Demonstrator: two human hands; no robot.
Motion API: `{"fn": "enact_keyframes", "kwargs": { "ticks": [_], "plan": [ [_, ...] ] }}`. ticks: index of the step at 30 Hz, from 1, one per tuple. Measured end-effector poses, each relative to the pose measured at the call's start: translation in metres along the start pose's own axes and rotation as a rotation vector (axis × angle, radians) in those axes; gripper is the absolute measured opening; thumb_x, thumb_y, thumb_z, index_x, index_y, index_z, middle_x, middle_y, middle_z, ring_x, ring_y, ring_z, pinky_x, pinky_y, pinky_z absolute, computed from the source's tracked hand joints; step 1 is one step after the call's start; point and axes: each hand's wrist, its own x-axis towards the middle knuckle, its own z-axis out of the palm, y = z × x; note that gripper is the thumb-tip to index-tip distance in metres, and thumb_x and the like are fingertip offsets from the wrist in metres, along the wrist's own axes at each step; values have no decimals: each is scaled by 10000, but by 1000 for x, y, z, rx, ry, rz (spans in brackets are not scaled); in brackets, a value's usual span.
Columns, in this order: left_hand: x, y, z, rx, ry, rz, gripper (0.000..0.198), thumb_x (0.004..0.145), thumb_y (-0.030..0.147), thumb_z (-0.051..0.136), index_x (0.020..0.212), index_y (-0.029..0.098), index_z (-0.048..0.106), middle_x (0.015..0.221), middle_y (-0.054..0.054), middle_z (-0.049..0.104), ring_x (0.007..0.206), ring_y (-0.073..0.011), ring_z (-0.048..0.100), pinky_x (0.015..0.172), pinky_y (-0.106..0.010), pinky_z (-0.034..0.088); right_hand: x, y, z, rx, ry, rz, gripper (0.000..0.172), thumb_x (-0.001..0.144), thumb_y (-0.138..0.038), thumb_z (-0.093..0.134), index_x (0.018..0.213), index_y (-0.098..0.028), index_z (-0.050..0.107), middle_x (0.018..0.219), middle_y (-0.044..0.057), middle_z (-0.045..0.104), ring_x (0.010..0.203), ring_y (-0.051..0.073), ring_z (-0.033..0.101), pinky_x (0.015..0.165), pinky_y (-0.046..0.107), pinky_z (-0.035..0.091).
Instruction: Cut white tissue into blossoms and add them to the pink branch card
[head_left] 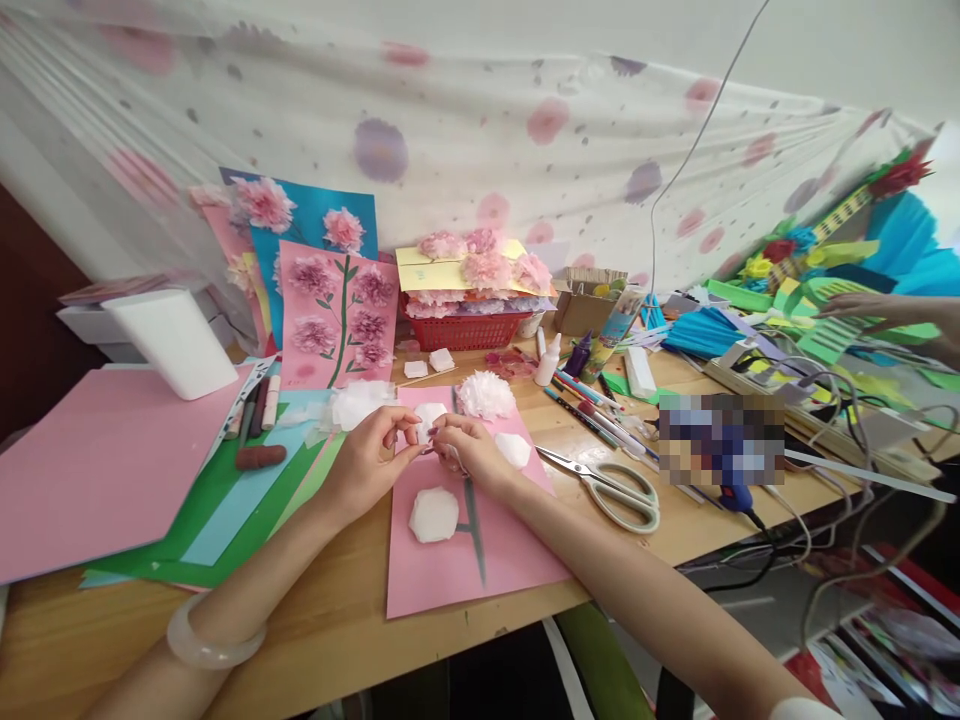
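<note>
My left hand and my right hand meet over a pink card lying on the wooden table. Both pinch a small white tissue paper flower between their fingertips. On the card lie flat white tissue pieces, one near me and one right of my right hand. A fluffed white tissue flower sits at the card's far edge. A dark painted stem runs down the card. A pale bangle circles my left wrist.
Scissors lie right of the card, beside pens and a glue gun. Pink, green and blue paper sheets cover the left. A red basket and flower pictures stand behind. Another person's hand rests far right.
</note>
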Motion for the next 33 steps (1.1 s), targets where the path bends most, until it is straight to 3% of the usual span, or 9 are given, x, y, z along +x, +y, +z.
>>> {"fn": "enact_keyframes", "kwargs": {
  "ticks": [4, 12, 29, 33],
  "plan": [
    [0, -1, 1, -1, 25, -14, 198, 776, 187, 624, 936, 219, 513, 717, 47, 574, 614, -109, 463, 627, -243, 414, -1, -2, 0, -34, 0, -27, 54, 681, -240, 504, 656, -195, 486, 495, -76, 426, 381, 59, 326, 364, 198, 200],
    [0, 2, 1, 9, 23, -2, 198, 767, 175, 638, 919, 222, 520, 708, 46, 582, 614, -107, 475, 620, -242, 427, -5, -6, 1, -124, -16, -48, 198, 749, -318, 528, 608, -189, 479, 480, -70, 431, 392, 65, 349, 390, 207, 230],
    [-2, -1, 1, 20, -26, -6, 253, 752, 213, 654, 958, 222, 508, 721, 37, 580, 664, -123, 521, 655, -259, 440, -2, -2, -1, -176, 0, -54, 137, 701, -287, 554, 625, -198, 483, 439, -72, 423, 403, 74, 336, 408, 210, 217],
    [0, -2, 0, -35, -41, -77, 338, 730, 263, 659, 1023, 215, 497, 832, -3, 604, 712, -139, 557, 701, -288, 474, -2, -1, 0, -173, -3, -52, 177, 712, -351, 596, 678, -203, 504, 448, -76, 434, 406, 76, 334, 416, 210, 222]
  ]
}}
